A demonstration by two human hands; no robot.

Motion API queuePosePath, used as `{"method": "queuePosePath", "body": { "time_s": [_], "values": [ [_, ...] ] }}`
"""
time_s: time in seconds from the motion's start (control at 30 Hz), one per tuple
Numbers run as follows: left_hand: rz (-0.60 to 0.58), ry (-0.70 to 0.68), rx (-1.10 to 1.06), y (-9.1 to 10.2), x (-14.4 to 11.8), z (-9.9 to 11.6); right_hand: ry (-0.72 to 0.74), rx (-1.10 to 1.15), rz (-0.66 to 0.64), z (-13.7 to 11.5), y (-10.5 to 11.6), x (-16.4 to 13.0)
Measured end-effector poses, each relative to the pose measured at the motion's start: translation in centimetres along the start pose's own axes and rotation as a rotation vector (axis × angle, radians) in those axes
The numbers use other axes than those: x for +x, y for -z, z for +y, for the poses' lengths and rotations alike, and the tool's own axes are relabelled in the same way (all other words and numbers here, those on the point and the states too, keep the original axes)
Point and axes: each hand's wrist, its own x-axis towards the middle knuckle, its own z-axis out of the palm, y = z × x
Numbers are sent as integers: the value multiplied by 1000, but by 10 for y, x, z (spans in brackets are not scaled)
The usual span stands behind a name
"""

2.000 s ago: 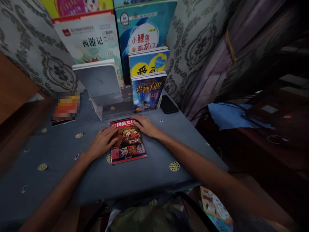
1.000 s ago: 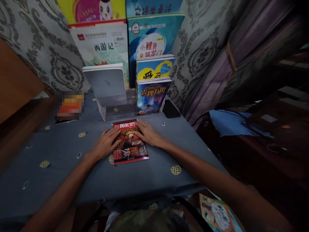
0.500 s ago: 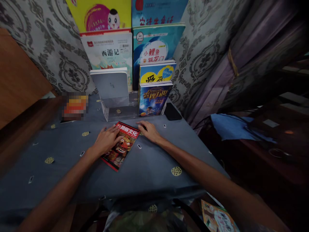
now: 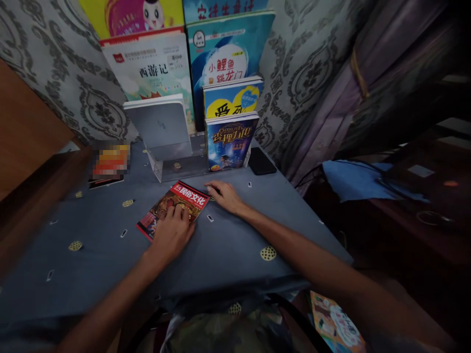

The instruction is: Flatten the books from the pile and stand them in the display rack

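Note:
A red booklet [image 4: 193, 193] with white lettering and a dark picture lies slantwise on the cloth-covered table [image 4: 228, 255]. My left hand [image 4: 173, 228] rests palm down on its cover with the fingers stretched out, hiding the lower middle and part of the near edge. To the right of the booklet, my right hand [image 4: 225, 197] lies on the table, fingers loosely extended and pointing towards the top right corner. A small gap seems to separate it from the booklet, and it holds nothing that I can see.
Behind the hands, a clear acrylic stand [image 4: 169, 169] holds a grey book [image 4: 160, 128] and a blue book [image 4: 231, 142]. Taller books, among them a teal one [image 4: 235, 37], rise behind. A black phone [image 4: 262, 162] lies right; a blurred red-orange item [image 4: 110, 163] lies left.
The booklet has turned clockwise on the table, its lower end swinging left. My left hand has slid from its left edge to its lower middle. My right hand stays about where it was.

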Motion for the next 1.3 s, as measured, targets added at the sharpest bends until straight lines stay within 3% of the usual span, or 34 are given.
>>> {"method": "queuePosePath", "body": {
  "time_s": [0.13,0.4,0.6,0.83,1.13,1.3],
  "values": [
    [-73,9,25,4,2,5,-1,6,-7,-4,3,-4],
    [-60,-54,-10,10,5,-4,-29,95,-1,-8,9,-6],
    [-144,17,-24,25,10,-14,-36,180,19,-8,10,-5],
    [-174,50,-87,27,12,-25,-38,194,32,-8,12,-5],
    [-104,25,-83,20,3,-8,24,119,144,-13,14,-10],
    [-7,-6,-182,4,-1,-28,162,86,92,-28,10,-18]
  ]
}}
